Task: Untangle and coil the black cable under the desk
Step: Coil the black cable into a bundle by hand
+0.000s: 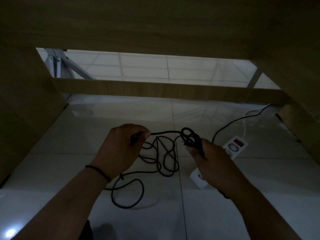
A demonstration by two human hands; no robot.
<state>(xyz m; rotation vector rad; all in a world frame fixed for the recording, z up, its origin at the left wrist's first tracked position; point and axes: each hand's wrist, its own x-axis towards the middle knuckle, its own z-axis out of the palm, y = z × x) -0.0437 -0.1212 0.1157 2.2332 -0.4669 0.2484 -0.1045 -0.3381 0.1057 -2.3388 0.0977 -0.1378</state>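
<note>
While the left hand [127,144] is curled round one end of the black cable [162,158], pinching it just where the cord leaves the fist, the right hand [210,159] grips a small knotted bundle of the same cable, with what looks like a plug tip poking out beside the thumb. Between the two hands a short stretch runs nearly level, left to right, and seems fairly taut. Below that stretch the remaining cable hangs and sprawls in loose crossing loops on the tiled floor [242,213], with one wide loop lying nearer the person than the left wrist. Since the tangle sits against the right hand, that hand is the nearer one to work the knot, judging by how things lie. Just beyond the right hand lies a white power strip [233,147], its own dark lead trailing away toward the wooden panel [173,90].
</note>
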